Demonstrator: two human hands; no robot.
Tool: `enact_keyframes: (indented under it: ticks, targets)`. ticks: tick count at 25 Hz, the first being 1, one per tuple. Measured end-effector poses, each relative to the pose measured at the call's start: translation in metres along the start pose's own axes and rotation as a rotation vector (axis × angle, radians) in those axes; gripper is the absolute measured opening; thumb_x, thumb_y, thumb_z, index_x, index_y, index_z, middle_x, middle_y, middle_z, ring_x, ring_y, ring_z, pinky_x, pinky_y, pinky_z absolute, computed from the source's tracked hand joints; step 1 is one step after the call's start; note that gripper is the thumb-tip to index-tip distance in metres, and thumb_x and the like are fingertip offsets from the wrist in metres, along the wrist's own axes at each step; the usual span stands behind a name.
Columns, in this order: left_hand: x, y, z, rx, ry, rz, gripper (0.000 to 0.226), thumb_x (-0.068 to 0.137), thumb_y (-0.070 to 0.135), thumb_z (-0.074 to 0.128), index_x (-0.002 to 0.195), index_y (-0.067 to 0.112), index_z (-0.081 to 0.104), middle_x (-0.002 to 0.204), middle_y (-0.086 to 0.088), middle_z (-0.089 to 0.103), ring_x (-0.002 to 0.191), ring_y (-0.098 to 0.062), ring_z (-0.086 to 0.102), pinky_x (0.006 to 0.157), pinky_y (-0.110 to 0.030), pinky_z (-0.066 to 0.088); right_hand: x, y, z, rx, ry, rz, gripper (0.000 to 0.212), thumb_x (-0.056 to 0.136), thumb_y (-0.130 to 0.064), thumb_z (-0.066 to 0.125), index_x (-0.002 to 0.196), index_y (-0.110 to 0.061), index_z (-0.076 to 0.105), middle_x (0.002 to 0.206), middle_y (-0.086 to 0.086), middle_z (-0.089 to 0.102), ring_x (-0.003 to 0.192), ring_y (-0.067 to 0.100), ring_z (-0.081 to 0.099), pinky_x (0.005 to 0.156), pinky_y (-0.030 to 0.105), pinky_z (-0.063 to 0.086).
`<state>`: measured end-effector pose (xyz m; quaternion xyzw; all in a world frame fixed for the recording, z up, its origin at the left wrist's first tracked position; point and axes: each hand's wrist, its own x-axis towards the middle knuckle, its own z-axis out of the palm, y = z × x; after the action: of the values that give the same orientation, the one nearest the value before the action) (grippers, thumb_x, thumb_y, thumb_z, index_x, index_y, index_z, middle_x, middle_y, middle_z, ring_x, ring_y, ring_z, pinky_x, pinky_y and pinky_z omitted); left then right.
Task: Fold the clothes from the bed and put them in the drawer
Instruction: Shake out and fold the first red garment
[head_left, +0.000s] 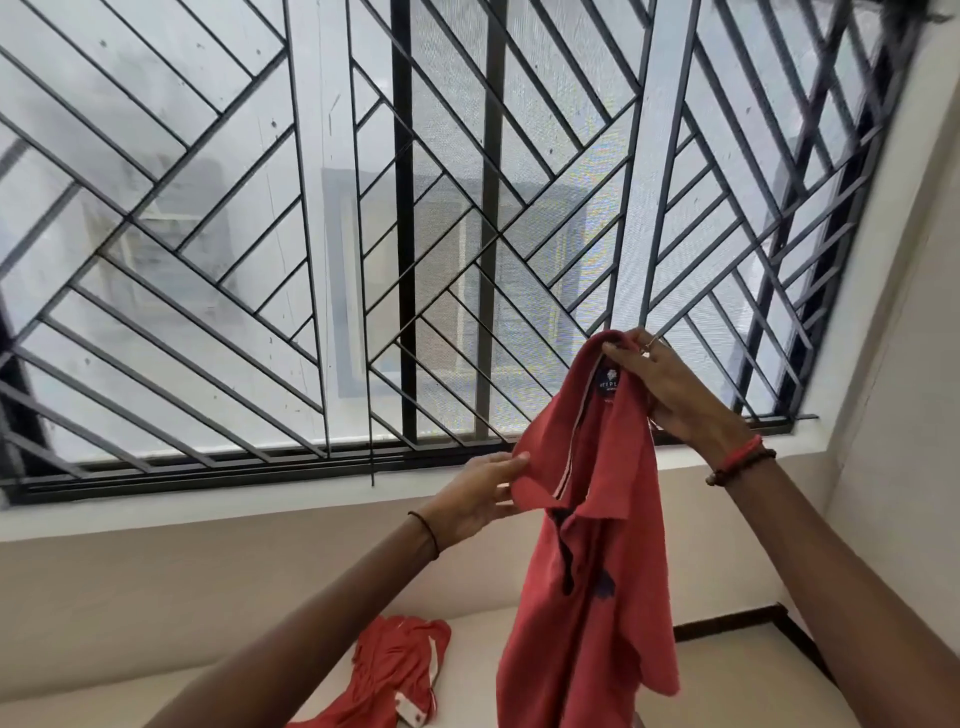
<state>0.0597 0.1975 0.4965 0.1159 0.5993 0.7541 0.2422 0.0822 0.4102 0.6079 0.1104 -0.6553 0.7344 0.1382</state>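
A red polo shirt (592, 561) hangs in the air in front of the window, its dark blue neck label showing near the top. My right hand (670, 384) grips the shirt at the collar, raised high. Lower and to the left, my left hand (483, 493) pinches the edge of the collar flap between thumb and fingers. A second red garment (395, 670) lies crumpled on the white bed (467, 654) below. The drawer is not in view.
A large window with a black diagonal metal grille (363, 234) fills the upper view behind the shirt. A white sill (208, 512) and a beige wall run beneath it. A white wall (904, 415) closes off the right side.
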Motion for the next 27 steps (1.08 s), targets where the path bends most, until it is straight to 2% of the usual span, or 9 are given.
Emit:
enact_keyframes:
  ticks: [2, 5, 14, 15, 17, 20, 23, 25, 27]
  targets:
    - [0.003, 0.002, -0.002, -0.077, 0.034, 0.029, 0.008, 0.096, 0.023, 0.053, 0.090, 0.019, 0.058, 0.083, 0.004, 0.063, 0.068, -0.006, 0.060, 0.066, -0.021, 0.055, 0.003, 0.003, -0.004, 0.014, 0.024, 0.004, 0.016, 0.091, -0.009, 0.059, 0.081, -0.021, 0.055, 0.068, -0.005, 0.068, 0.056, 0.005, 0.063, 0.050, 0.019, 0.053]
    - [0.004, -0.001, -0.016, -0.110, 0.071, 0.058, 0.009, 0.095, 0.025, 0.055, 0.088, 0.023, 0.060, 0.079, 0.008, 0.068, 0.070, -0.006, 0.063, 0.063, -0.019, 0.053, 0.007, 0.008, -0.008, 0.055, 0.050, 0.022, 0.015, 0.088, -0.012, 0.062, 0.080, -0.023, 0.057, 0.074, -0.001, 0.070, 0.061, 0.010, 0.065, 0.057, 0.028, 0.056]
    - [0.004, 0.001, -0.027, -0.504, -0.043, 0.034, 0.032, 0.094, -0.002, 0.033, 0.103, -0.002, 0.063, 0.087, -0.013, 0.072, 0.070, -0.021, 0.071, 0.062, -0.036, 0.059, 0.021, 0.021, 0.007, 0.114, 0.024, 0.076, 0.012, 0.081, -0.015, 0.067, 0.090, -0.015, 0.059, 0.073, 0.000, 0.069, 0.058, 0.009, 0.065, 0.053, 0.024, 0.056]
    - [0.004, 0.000, -0.027, -0.426, -0.031, 0.017, 0.030, 0.094, 0.004, 0.035, 0.099, 0.001, 0.064, 0.082, -0.011, 0.072, 0.066, -0.020, 0.070, 0.056, -0.033, 0.058, 0.021, 0.022, 0.011, 0.127, 0.002, 0.092, 0.022, 0.074, -0.019, 0.072, 0.091, -0.014, 0.059, 0.073, 0.001, 0.070, 0.058, 0.009, 0.065, 0.053, 0.024, 0.056]
    - [0.006, -0.002, -0.027, 0.006, 0.110, 0.069, 0.025, 0.096, 0.032, 0.043, 0.095, 0.013, 0.059, 0.073, 0.000, 0.066, 0.060, -0.013, 0.061, 0.055, -0.028, 0.048, 0.021, 0.023, 0.018, 0.120, -0.040, 0.113, 0.041, 0.059, -0.027, 0.078, 0.093, -0.013, 0.060, 0.075, 0.002, 0.070, 0.059, 0.010, 0.066, 0.054, 0.024, 0.056]
    - [0.010, -0.003, -0.029, 0.417, 0.299, 0.359, 0.044, 0.099, 0.050, 0.033, 0.110, 0.016, 0.060, 0.097, 0.003, 0.063, 0.087, -0.008, 0.059, 0.078, -0.024, 0.042, 0.023, 0.028, 0.024, 0.115, -0.060, 0.123, 0.034, 0.065, -0.024, 0.077, 0.092, -0.014, 0.059, 0.073, 0.001, 0.069, 0.058, 0.010, 0.065, 0.053, 0.024, 0.055]
    - [0.013, 0.008, -0.027, 0.590, 0.150, 0.519, 0.038, 0.094, 0.040, 0.054, 0.101, 0.005, 0.067, 0.095, 0.000, 0.067, 0.086, -0.008, 0.060, 0.082, -0.023, 0.045, 0.023, 0.030, 0.030, 0.083, -0.086, 0.114, 0.012, 0.082, -0.015, 0.068, 0.084, -0.015, 0.056, 0.069, 0.000, 0.066, 0.057, 0.011, 0.063, 0.051, 0.024, 0.054]
    - [0.013, 0.015, -0.026, 0.596, 0.032, 0.475, 0.044, 0.091, 0.039, 0.057, 0.094, -0.004, 0.066, 0.086, -0.006, 0.063, 0.081, -0.016, 0.056, 0.080, -0.034, 0.043, 0.020, 0.028, 0.032, 0.062, -0.159, 0.111, 0.018, 0.078, -0.019, 0.072, 0.085, -0.015, 0.057, 0.073, 0.002, 0.065, 0.063, 0.013, 0.063, 0.057, 0.025, 0.055]
    - [0.004, 0.023, -0.028, 0.428, -0.042, 0.330, 0.043, 0.098, 0.038, 0.047, 0.093, 0.002, 0.070, 0.088, -0.005, 0.068, 0.081, -0.016, 0.062, 0.081, -0.030, 0.049, 0.017, 0.021, 0.030, 0.054, -0.207, 0.112, 0.032, 0.066, -0.025, 0.080, 0.087, -0.014, 0.058, 0.077, 0.004, 0.065, 0.065, 0.014, 0.063, 0.061, 0.025, 0.056]
